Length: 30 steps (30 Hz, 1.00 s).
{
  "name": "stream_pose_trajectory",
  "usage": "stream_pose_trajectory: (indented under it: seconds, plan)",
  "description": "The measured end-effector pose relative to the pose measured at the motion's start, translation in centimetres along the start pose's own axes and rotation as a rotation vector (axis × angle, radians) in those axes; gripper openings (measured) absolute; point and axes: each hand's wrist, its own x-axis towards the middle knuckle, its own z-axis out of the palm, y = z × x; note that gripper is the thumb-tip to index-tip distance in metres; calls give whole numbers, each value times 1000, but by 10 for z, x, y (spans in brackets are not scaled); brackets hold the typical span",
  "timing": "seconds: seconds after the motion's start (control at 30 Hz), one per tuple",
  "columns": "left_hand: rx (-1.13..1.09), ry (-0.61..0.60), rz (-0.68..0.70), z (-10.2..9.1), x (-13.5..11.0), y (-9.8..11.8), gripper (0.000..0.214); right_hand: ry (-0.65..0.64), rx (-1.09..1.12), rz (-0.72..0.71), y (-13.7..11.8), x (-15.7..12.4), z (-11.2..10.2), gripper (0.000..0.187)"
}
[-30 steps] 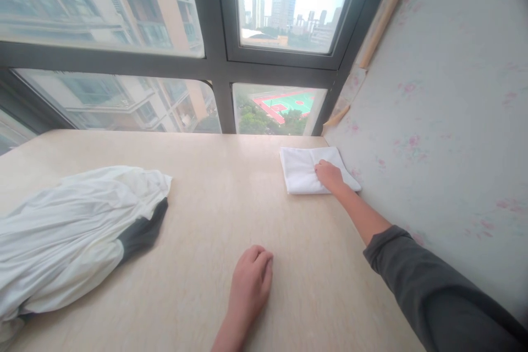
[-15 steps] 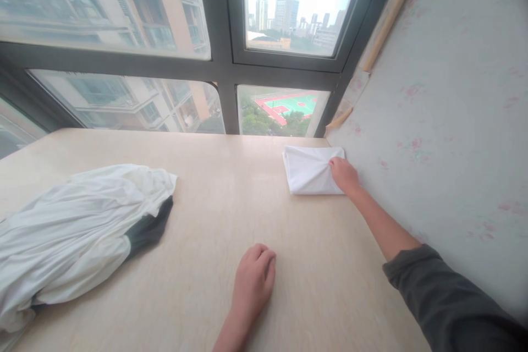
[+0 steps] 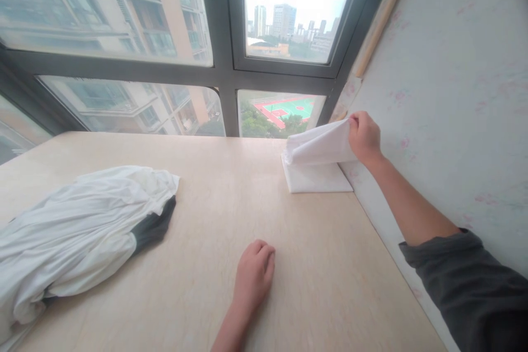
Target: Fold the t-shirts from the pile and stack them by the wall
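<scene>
A folded white cloth (image 3: pixel 315 179) lies at the far right corner of a pale wooden table (image 3: pixel 214 220). My right hand (image 3: pixel 365 135) pinches the right edge of the cloth's top layer and holds it raised above the lower layer. My left hand (image 3: pixel 253 275) rests on the table near the front middle, fingers loosely curled, with nothing in it. A dark grey sleeve covers my right upper arm.
A crumpled white garment (image 3: pixel 78 234) with a dark grey part lies on the left of the table. Large windows (image 3: pixel 284 11) with dark frames run along the far edge. A pale floral wall (image 3: pixel 445 93) borders the table's right side.
My right hand went from pressing on the folded cloth to gripping its right edge, then lifted the top layer up. My left hand stayed put.
</scene>
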Motion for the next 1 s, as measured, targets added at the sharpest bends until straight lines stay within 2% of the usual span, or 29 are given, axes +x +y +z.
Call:
stream_pose_trajectory:
  seconds: [0.13,0.23,0.37,0.47,0.57,0.7,0.73,0.8,0.83,0.87,0.93,1.0]
  plan:
    - [-4,1,-2,0,0,1,19,88,45,-105,-30,39,-44,27]
    - [0,-11,-12,0,0,0,19,123,50,-151,-56,56,-71,31]
    - [-15,-17,-18,0,0,-1,20,61,61,-235,-90,58,-98,25]
    - [-104,22,-49,0,0,-3,23,173,163,-251,-107,49,-114,24]
    - [-206,87,-97,2,-1,-6,29,148,249,-256,-120,41,-125,22]
    - [-246,143,-153,6,-2,-12,32,319,376,-242,-138,42,-134,22]
    - [-258,152,-162,7,-2,-13,31,274,383,-262,-144,43,-135,21]
    - [-289,167,-172,7,-2,-15,32,77,354,-329,-156,43,-136,17]
    - [-306,173,-176,7,-2,-15,33,28,345,-351,-162,42,-136,15]
    - [-325,176,-179,7,-1,-15,33,50,355,-354,-168,41,-136,15]
    - [-367,179,-181,5,-1,-13,33,193,423,-330,-178,37,-136,16]
    - [-408,183,-181,3,1,-10,33,215,479,-348,-187,33,-137,15]
